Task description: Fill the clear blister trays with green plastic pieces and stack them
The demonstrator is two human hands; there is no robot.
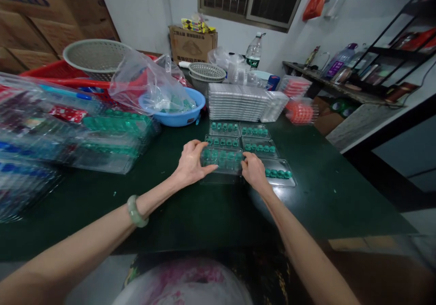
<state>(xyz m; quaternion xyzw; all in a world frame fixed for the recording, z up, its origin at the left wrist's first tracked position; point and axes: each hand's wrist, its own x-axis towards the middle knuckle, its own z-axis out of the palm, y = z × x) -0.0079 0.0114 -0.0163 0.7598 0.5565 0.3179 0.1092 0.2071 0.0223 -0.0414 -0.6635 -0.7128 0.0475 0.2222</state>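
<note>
Between my two hands is a clear plastic tray [223, 159] with green pieces in its pockets. My left hand [193, 162] grips its left end, thumb along the near edge and fingers at the far corner. At the right end, my right hand [254, 169] pinches the tray's edge. Just beyond it lies another clear tray [223, 141] with a row of green pieces, and farther back a similar one [224, 128]. To the right, a tray [281, 172] with green pieces sits partly behind my right hand, with two more trays [260, 147] behind it.
Stacked clear trays [238, 101] stand behind the filled ones. A blue basin [177, 116] holds green pieces and a plastic bag. Packed trays [112, 132] are piled on the left, blurred. Orange-filled packs [301, 111] stand at the back right of the dark green table [190, 223].
</note>
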